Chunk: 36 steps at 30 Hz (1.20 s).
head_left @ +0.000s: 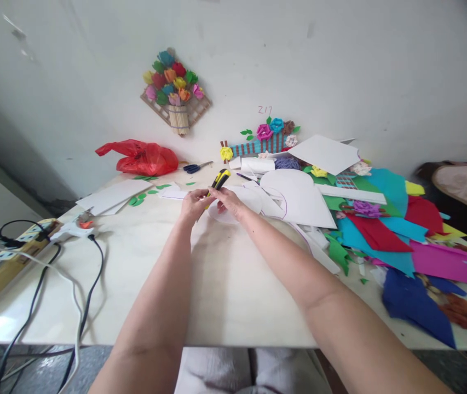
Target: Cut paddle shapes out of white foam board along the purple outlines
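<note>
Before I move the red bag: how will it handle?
Likely floppy: the red bag looks like crinkled thin plastic, one loose end trailing left. Probably slumps rather than rolls, given its irregular bunched shape. Weight is hard to call; any contents are hidden.

Head-worn view, forward and down

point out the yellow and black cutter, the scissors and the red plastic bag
yellow and black cutter (219,179): head view, on its handle
scissors (191,168): head view, on the dark handles
red plastic bag (148,159): head view, on its bulging body
</note>
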Each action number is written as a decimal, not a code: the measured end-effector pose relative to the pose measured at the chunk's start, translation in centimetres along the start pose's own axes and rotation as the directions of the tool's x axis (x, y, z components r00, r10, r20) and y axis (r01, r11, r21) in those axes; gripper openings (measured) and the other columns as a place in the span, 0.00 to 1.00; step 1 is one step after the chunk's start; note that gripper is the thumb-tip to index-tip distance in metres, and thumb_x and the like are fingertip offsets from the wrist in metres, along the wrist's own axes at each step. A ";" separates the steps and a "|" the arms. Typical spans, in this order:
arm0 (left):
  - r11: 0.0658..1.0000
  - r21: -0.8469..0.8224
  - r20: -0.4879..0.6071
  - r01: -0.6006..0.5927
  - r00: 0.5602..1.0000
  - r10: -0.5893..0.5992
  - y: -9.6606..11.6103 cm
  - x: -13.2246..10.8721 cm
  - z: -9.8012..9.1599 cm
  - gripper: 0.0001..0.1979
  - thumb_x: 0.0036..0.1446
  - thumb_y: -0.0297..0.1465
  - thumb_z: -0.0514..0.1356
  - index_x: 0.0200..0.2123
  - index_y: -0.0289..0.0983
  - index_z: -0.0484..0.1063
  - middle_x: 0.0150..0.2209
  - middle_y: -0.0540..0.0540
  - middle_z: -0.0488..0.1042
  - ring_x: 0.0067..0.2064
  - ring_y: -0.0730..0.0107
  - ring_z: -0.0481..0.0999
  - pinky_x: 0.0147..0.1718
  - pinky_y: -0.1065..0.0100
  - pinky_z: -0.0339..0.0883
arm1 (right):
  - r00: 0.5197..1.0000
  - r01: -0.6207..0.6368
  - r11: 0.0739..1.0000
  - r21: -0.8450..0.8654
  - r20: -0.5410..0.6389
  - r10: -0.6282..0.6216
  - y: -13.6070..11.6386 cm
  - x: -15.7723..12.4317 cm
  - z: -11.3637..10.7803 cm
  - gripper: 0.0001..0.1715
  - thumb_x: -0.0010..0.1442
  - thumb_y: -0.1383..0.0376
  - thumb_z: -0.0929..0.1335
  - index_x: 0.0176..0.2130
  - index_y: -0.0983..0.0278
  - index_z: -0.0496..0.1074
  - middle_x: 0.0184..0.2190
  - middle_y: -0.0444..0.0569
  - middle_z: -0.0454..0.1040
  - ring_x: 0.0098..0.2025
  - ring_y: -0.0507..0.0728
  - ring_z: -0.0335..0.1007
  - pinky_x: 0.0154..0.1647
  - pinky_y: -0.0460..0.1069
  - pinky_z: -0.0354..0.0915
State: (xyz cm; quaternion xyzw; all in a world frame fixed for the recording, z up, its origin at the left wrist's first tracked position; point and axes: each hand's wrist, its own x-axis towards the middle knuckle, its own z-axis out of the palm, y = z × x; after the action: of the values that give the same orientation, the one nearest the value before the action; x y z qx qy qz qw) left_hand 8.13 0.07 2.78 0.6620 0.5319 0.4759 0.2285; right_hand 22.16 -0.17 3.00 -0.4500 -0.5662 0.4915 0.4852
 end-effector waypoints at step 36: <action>0.818 0.566 0.265 0.103 0.917 -0.299 -2.1 -0.3 -0.9 0.17 0.43 0.39 0.64 0.39 0.44 0.75 0.67 0.47 0.52 0.69 0.49 0.38 0.62 0.47 0.35 | 0.921 0.089 0.912 0.401 -0.381 0.078 2.2 1.1 0.9 0.12 0.40 0.70 0.71 0.29 0.65 0.70 0.20 0.37 0.70 0.21 0.46 0.64 0.24 0.43 0.60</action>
State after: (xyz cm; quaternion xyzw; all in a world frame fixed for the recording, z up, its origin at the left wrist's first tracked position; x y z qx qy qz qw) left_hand 6.34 0.25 1.38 0.7107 0.6642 0.1564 0.1709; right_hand 21.15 1.08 0.84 -0.4248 -0.3438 0.4987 0.6728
